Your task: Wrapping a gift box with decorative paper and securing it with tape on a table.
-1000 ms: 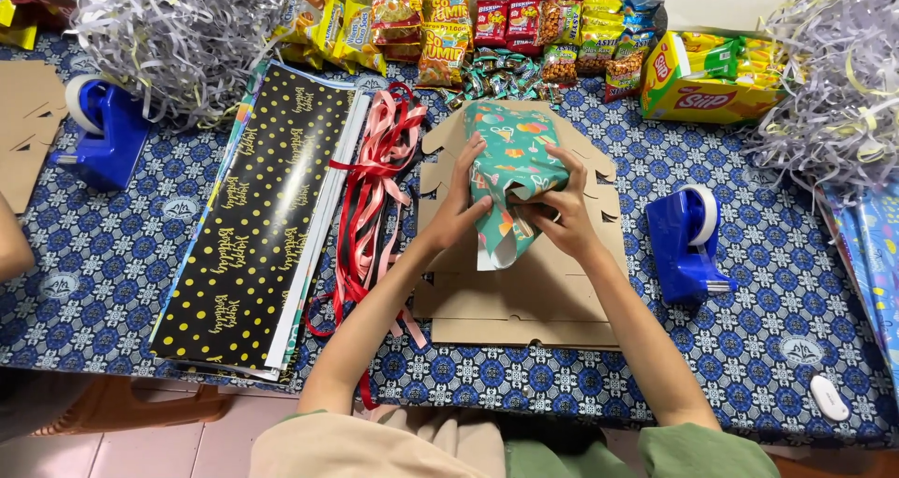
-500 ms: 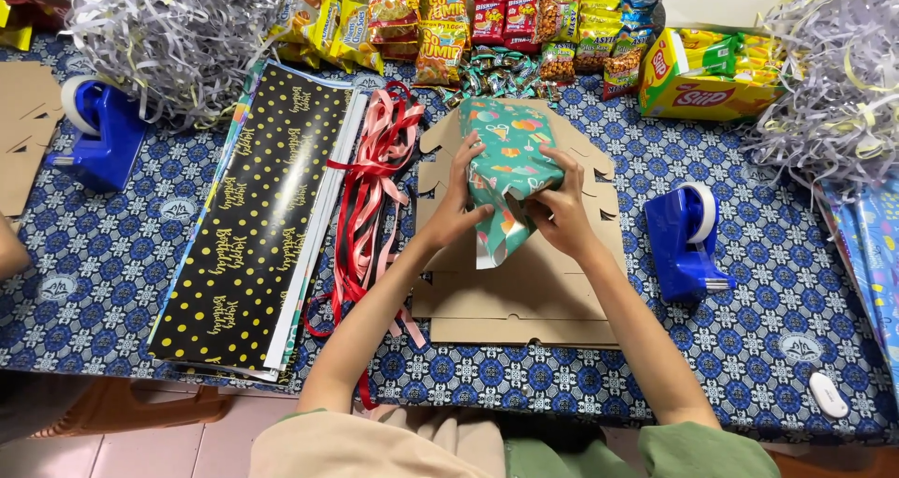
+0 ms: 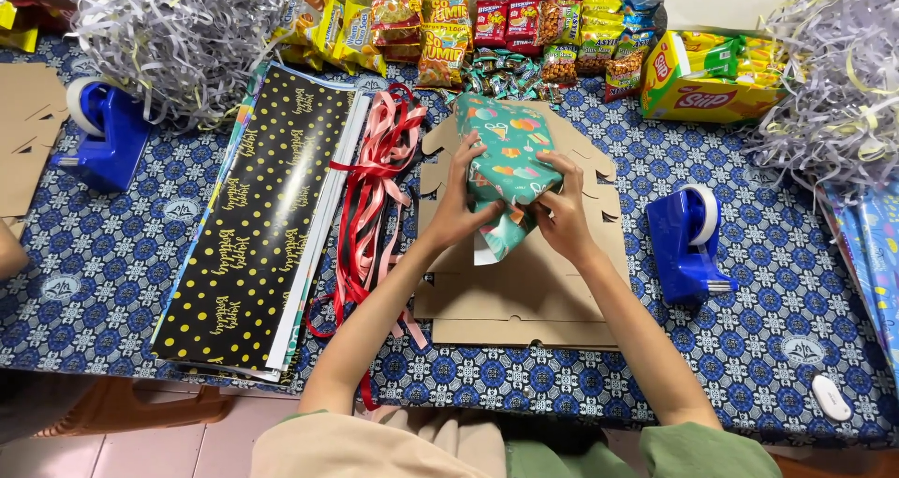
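A parcel wrapped in green patterned paper stands on flat brown cardboard box blanks in the middle of the table. My left hand grips its left side, fingers up along the paper. On the right side, my right hand presses the lower flap of the wrapping against the parcel. The loose paper end hangs down between my two hands, white inside showing.
Red and pink ribbons and black dotted wrapping sheets lie to the left. Blue tape dispensers sit at the right and far left. Snack packets, a yellow snack box and shredded paper piles line the back.
Both hands have shifted slightly on the parcel. The parcel now leans a bit further away, and the lower flap is folded closer against it.
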